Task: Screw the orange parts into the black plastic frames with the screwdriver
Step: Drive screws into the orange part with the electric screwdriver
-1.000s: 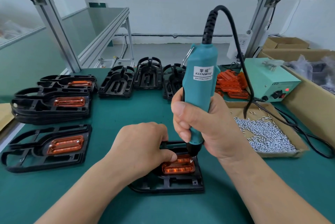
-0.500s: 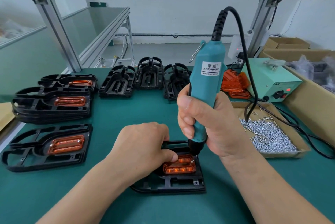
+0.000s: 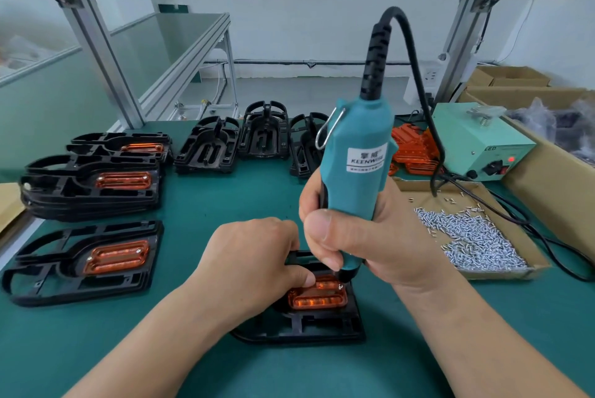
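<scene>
A black plastic frame (image 3: 309,330) lies on the green mat in front of me with an orange part (image 3: 317,297) seated in it. My left hand (image 3: 254,256) rests on the frame's far side, fingers curled, thumb pressing the orange part's left end. My right hand (image 3: 360,236) grips the teal electric screwdriver (image 3: 357,169) nearly upright. Its tip (image 3: 343,281) stands at the orange part's upper right corner, where a small silver screw shows.
Finished frames with orange parts (image 3: 90,256) lie and stack at the left. Bare black frames (image 3: 206,149) line the back. Loose orange parts (image 3: 412,149) sit behind the screwdriver. A cardboard tray of silver screws (image 3: 470,236) and a green power box (image 3: 476,143) stand at the right.
The screwdriver has straightened from a rightward lean to nearly upright, and its tip has moved down to the orange part's right corner. My left hand has stayed on the frame.
</scene>
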### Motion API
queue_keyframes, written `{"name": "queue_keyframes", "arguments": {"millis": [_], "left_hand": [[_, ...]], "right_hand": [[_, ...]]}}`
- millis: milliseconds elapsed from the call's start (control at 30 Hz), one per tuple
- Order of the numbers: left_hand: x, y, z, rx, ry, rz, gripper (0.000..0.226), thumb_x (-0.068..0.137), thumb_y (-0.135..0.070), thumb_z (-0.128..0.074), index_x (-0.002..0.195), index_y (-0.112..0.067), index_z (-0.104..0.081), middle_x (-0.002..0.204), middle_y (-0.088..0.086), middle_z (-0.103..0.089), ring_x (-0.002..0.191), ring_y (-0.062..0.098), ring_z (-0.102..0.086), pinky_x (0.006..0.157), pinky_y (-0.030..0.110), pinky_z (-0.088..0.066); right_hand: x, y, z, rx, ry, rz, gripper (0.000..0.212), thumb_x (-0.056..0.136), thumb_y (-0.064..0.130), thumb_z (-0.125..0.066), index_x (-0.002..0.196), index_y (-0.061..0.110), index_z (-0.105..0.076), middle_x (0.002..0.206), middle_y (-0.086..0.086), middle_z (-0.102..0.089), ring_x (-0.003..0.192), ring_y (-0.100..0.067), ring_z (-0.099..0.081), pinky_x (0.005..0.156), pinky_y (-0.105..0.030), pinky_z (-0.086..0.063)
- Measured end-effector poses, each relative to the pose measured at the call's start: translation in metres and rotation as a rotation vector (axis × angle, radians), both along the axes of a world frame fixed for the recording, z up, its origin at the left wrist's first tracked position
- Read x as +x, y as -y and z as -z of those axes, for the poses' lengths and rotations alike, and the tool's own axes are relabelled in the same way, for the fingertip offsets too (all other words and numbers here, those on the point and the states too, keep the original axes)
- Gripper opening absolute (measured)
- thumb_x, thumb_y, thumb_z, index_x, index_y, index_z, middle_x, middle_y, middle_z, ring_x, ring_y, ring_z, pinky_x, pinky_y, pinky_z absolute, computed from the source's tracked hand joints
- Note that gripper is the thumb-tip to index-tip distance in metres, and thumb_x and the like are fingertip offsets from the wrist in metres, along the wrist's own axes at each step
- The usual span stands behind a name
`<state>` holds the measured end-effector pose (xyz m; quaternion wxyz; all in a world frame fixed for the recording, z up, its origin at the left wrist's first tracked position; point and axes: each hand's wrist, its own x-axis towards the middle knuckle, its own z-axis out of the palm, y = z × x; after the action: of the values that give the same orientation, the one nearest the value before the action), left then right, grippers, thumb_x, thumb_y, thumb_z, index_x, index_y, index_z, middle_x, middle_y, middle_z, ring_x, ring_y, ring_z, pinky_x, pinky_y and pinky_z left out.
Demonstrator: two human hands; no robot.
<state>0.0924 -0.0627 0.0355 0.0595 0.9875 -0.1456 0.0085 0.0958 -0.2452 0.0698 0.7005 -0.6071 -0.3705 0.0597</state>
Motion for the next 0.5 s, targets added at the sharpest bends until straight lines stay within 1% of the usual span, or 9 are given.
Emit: {"name": "queue_keyframes", "arguments": {"millis": [67, 133, 167, 233, 300, 433, 500], "left_hand": [[0.0004, -0.0002, -0.0004, 0.001, -0.004, 0.003, 0.047, 0.077, -0.079, -0.065, 0.099, -0.038, -0.059, 0.077, -0.018, -0.058, 0.07, 0.005, -0.055, 0.068, 0.031, -0.05], [0.0011, -0.0007, 0.0, -0.001, -0.011, 0.006, 0.049, 0.077, -0.081, -0.064, 0.103, -0.039, -0.058, 0.086, -0.019, -0.064, 0.077, 0.006, -0.059, 0.07, 0.031, -0.051], [0.0012, -0.0009, 0.0005, 0.0, -0.012, 0.005, 0.05, 0.077, -0.081, -0.063, 0.103, -0.039, -0.057, 0.088, -0.019, -0.064, 0.079, 0.007, -0.059, 0.068, 0.03, -0.049], [0.0013, -0.001, 0.0011, 0.01, -0.001, 0.003, 0.051, 0.077, -0.082, -0.063, 0.1, -0.038, -0.055, 0.081, -0.019, -0.057, 0.075, 0.007, -0.053, 0.06, 0.026, -0.038], [0.0018, -0.0009, 0.0019, 0.016, 0.009, 0.0, 0.052, 0.077, -0.083, -0.062, 0.099, -0.037, -0.054, 0.078, -0.019, -0.053, 0.072, 0.007, -0.05, 0.056, 0.024, -0.031], [0.0025, -0.0005, 0.0034, 0.01, 0.015, 0.0, 0.053, 0.076, -0.084, -0.062, 0.099, -0.038, -0.055, 0.076, -0.019, -0.051, 0.07, 0.007, -0.048, 0.054, 0.022, -0.027], [0.0024, -0.0014, 0.0038, 0.011, 0.017, 0.009, 0.052, 0.076, -0.084, -0.062, 0.101, -0.039, -0.055, 0.077, -0.02, -0.052, 0.071, 0.007, -0.049, 0.055, 0.022, -0.029]], "right_hand": [[0.0007, 0.0003, 0.0, 0.016, -0.004, 0.04, 0.02, 0.096, 0.012, -0.066, 0.084, -0.001, -0.055, 0.054, -0.015, -0.047, 0.043, -0.027, -0.043, 0.054, -0.023, -0.044], [0.0021, 0.0006, 0.0009, 0.046, -0.029, 0.087, 0.024, 0.095, 0.014, -0.066, 0.081, 0.0, -0.053, 0.055, -0.014, -0.045, 0.042, -0.027, -0.042, 0.053, -0.025, -0.044], [0.0031, 0.001, 0.0013, 0.062, -0.045, 0.104, 0.026, 0.095, 0.015, -0.067, 0.08, -0.001, -0.052, 0.055, -0.013, -0.045, 0.042, -0.026, -0.043, 0.052, -0.025, -0.044], [0.0051, 0.0023, 0.0018, 0.089, -0.075, 0.129, 0.03, 0.094, 0.016, -0.066, 0.079, -0.003, -0.048, 0.057, -0.009, -0.044, 0.042, -0.025, -0.044, 0.051, -0.026, -0.042], [0.0061, 0.0035, 0.0016, 0.106, -0.091, 0.132, 0.03, 0.093, 0.017, -0.066, 0.079, -0.002, -0.048, 0.059, -0.007, -0.045, 0.042, -0.023, -0.045, 0.051, -0.026, -0.041], [0.0054, 0.0039, 0.002, 0.111, -0.099, 0.115, 0.028, 0.094, 0.018, -0.067, 0.08, 0.001, -0.05, 0.06, -0.005, -0.046, 0.043, -0.023, -0.045, 0.05, -0.027, -0.041], [0.0052, 0.0029, 0.0025, 0.103, -0.097, 0.107, 0.028, 0.095, 0.018, -0.066, 0.08, 0.001, -0.05, 0.059, -0.007, -0.045, 0.043, -0.023, -0.045, 0.051, -0.027, -0.042]]}}
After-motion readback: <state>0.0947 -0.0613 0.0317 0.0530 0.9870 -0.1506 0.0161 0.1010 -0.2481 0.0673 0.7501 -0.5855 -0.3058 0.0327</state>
